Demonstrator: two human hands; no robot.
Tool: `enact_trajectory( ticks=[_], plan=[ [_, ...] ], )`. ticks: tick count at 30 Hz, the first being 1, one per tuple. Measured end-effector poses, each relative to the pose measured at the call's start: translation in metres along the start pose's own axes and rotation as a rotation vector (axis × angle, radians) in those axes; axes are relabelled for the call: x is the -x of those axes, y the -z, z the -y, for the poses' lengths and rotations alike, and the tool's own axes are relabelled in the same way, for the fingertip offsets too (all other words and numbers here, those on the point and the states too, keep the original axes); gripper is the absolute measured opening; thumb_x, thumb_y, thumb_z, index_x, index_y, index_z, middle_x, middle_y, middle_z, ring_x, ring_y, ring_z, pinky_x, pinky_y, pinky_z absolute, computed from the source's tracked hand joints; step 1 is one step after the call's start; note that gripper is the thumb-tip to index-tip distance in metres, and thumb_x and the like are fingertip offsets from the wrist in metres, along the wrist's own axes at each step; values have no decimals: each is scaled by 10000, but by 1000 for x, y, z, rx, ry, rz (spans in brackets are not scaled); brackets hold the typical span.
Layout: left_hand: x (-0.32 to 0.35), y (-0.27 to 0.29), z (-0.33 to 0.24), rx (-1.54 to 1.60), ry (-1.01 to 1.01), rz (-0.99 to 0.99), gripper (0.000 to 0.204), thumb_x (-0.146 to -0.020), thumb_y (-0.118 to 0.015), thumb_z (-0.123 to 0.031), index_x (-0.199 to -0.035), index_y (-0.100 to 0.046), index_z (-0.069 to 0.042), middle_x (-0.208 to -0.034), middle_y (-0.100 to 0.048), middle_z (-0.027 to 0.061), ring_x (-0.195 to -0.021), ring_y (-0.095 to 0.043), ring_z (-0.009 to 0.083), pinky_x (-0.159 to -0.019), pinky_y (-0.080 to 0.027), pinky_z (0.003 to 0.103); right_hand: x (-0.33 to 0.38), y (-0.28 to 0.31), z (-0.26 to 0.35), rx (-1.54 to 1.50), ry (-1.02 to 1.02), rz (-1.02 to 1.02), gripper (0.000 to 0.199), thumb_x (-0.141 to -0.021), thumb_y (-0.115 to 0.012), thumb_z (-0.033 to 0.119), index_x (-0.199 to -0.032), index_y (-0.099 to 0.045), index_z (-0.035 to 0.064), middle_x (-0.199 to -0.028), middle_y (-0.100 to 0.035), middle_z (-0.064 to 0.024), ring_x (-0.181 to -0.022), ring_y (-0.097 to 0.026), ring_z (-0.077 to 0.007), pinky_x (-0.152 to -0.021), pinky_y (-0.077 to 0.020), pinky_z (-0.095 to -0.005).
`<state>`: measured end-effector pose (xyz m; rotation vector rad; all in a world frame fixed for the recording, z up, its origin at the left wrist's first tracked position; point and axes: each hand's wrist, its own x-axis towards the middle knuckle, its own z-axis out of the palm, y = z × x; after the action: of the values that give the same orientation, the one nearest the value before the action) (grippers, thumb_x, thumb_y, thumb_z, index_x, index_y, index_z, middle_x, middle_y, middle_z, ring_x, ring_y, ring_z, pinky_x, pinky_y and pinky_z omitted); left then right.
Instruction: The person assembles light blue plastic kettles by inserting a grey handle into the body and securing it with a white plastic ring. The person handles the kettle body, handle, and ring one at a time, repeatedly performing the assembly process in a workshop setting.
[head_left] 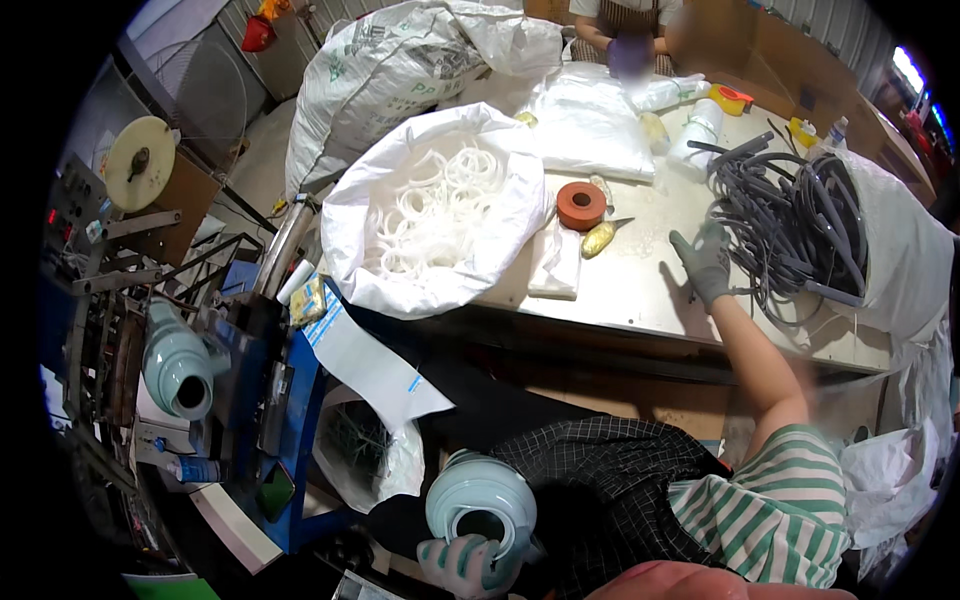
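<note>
My left hand point(462, 566), in a pale glove, is low in the view with its fingers hooked over the rim of a pale blue-green hollow plastic housing point(478, 492). The housing's round opening faces up, close to my lap. Stretched out over the white table point(645, 285), my right hand point(708, 262) wears a grey glove. Its fingers are apart, and nothing shows in them. Just right of it lies a tangled heap of dark grey rubber strips point(790, 215), partly inside a white sack point(905, 240).
A white sack of clear plastic rings point(435, 210) stands left of an orange tape roll point(581, 205) and a yellow-handled tool point(598, 239). A similar blue-green housing point(178, 365) sits on the machine at left. Across the table is another person point(625, 35).
</note>
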<state>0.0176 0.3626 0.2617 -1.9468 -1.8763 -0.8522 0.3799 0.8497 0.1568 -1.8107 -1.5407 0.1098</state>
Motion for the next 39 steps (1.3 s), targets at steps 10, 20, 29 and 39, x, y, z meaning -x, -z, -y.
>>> enact_trajectory(
  ticks=[10, 20, 29, 39],
  plan=[
    [-9, 4, -11, -67, 35, -70, 328, -696, -851, -394, -831, -618, -208, -792, -614, 4, -646, -535, 250, -625, -366, 425, -8, -6, -21, 282, -94, 424, 523, -941, -667, 420, -1300, -599, 45, -1299, -645, -268, -1192, -643, -441, -999, -515, -515],
    [4, 4, -26, -98, 130, -77, 382, -733, -848, -369, -1000, -639, -194, -873, -624, 6, -759, -566, 255, -675, -391, 425, 10, -6, 44, -204, 415, -28, 184, -993, -619, 115, -1169, -623, 60, -1079, -666, -195, -972, -675, -424, -818, -536, -488],
    [-6, 21, 23, 227, 735, -610, 742, -1082, -470, -477, -1618, -284, 1, -1635, -359, 217, -1479, -422, 355, -1234, -338, 505, 137, 53, 271, -1043, 938, 413, 424, -795, -838, 134, -1184, -681, 70, -1024, -699, -107, -918, -679, -259, -786, -525, -386],
    [63, -5, 48, 219, 1023, -964, 420, -1047, -590, -399, -1059, -617, 20, -814, -615, 47, -717, -572, 208, -687, -492, 332, 261, 72, 321, -1500, 962, 1260, 694, -780, -871, 340, -1381, -621, 98, -1309, -609, -162, -1233, -608, -346, -1028, -506, -459]
  ],
)
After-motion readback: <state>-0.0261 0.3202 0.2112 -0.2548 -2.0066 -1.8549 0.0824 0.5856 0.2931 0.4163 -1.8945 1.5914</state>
